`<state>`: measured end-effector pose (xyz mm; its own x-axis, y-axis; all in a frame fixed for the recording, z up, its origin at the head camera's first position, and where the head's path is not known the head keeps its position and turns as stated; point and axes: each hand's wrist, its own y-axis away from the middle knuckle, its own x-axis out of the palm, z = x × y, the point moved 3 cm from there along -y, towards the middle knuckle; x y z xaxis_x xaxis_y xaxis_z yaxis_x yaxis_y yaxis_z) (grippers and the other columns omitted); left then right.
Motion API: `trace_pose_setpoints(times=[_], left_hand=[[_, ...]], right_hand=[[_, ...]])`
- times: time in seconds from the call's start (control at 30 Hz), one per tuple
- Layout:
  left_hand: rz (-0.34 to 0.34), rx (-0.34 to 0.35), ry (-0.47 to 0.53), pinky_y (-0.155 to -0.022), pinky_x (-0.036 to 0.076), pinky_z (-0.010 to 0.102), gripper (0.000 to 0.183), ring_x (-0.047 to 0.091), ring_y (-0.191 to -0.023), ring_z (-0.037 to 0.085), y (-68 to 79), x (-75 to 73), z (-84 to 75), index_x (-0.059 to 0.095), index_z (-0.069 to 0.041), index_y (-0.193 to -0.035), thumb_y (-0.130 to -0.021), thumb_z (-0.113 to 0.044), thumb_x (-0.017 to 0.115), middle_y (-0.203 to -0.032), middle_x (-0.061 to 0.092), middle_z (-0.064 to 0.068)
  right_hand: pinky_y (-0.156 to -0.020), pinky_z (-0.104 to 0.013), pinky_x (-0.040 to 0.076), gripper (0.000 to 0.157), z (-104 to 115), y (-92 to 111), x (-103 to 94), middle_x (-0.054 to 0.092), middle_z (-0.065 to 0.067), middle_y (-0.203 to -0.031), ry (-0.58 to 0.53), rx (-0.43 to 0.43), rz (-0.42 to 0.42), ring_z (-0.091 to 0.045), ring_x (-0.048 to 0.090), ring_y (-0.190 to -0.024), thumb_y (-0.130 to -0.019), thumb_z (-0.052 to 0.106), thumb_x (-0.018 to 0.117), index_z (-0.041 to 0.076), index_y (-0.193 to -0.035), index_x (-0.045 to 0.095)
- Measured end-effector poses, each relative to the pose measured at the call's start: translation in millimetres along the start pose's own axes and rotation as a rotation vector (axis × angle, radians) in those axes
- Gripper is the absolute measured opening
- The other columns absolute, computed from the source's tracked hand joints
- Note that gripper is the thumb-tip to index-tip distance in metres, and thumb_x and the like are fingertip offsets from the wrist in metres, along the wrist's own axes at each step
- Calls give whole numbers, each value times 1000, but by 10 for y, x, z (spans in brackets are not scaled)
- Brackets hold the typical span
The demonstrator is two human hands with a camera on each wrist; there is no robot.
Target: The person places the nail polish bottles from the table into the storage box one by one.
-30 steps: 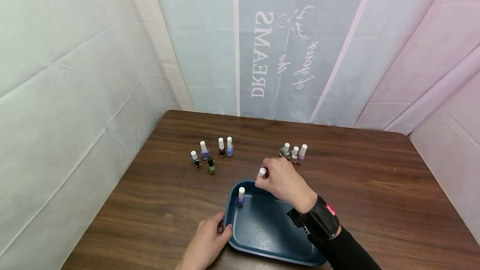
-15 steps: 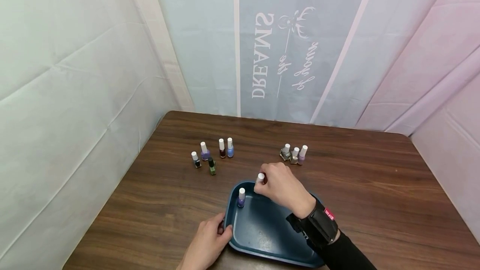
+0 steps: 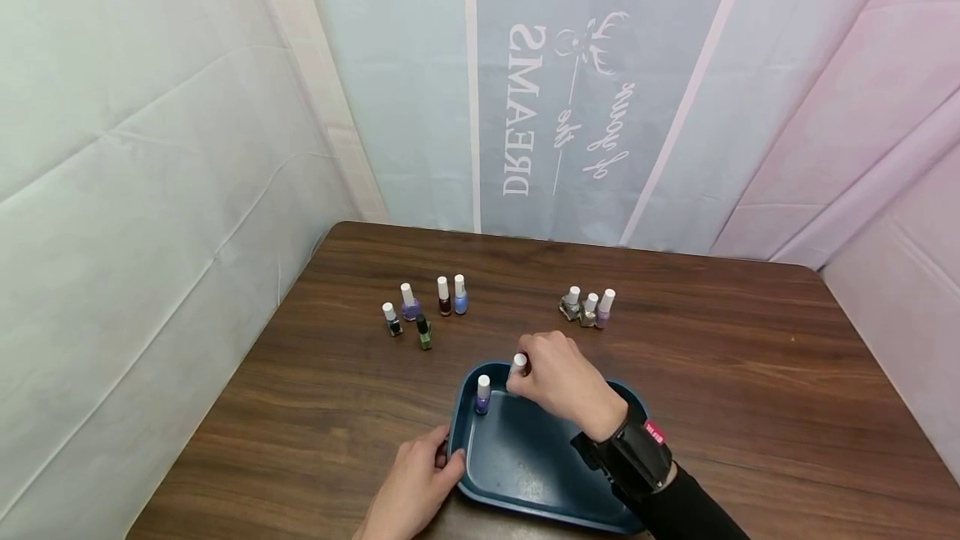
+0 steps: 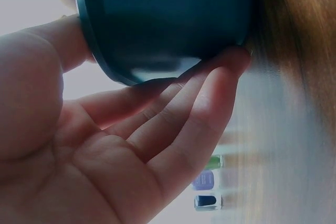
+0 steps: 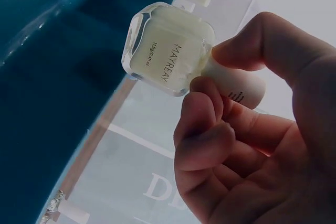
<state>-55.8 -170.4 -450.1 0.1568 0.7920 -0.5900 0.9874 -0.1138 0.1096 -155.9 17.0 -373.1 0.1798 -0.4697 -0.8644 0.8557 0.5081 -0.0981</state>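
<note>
My right hand (image 3: 564, 382) pinches the white cap of a nail polish bottle (image 5: 169, 45) between thumb and fingers. Its glass is clear with pale, whitish contents, seen in the right wrist view; it hangs over the far left part of a dark blue tray (image 3: 525, 461). Whether its base touches the tray is hidden in the head view. A purple nail polish bottle (image 3: 482, 401) with a white cap stands in the tray's far left corner. At the tray's left side, my left hand (image 3: 417, 480) grips the rim, thumb on top and fingers against the outer wall (image 4: 157, 35).
Beyond the tray to the left, several nail polish bottles stand on the wooden table (image 3: 315, 407), among them a green bottle (image 3: 424, 335) and a light blue bottle (image 3: 461, 302). Three more, including a lilac bottle (image 3: 603, 315), stand behind my right hand. A printed curtain (image 3: 555, 107) hangs behind the table.
My right hand has lowered with the pale bottle, moving slightly left and nearer over the tray. My left hand has stayed on the rim.
</note>
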Motion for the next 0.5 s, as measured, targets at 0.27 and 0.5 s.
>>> trace_pose_setpoints(times=[0.27, 0.5], left_hand=[[13, -17, 10, -54, 40, 19, 10, 48, -61, 0, -4, 3, 4, 63, -10, -95, -89, -17, 60, -71, 57, -7], [13, -27, -3, -54, 40, 19, 11, 47, -61, 0, -7, 7, 10, 63, -10, -96, -88, -17, 61, -71, 56, -7]], right_hand=[[-50, -20, 30, 13, -25, -4, 38, 43, 6, -61, 18, 14, 34, -5, 39, -50, -79, 14, 66, 17, -71, 56], [-50, -20, 25, 18, -45, 3, 97, 33, 7, -60, 15, 8, 82, -4, 33, -50, -78, 11, 64, 17, -67, 51]])
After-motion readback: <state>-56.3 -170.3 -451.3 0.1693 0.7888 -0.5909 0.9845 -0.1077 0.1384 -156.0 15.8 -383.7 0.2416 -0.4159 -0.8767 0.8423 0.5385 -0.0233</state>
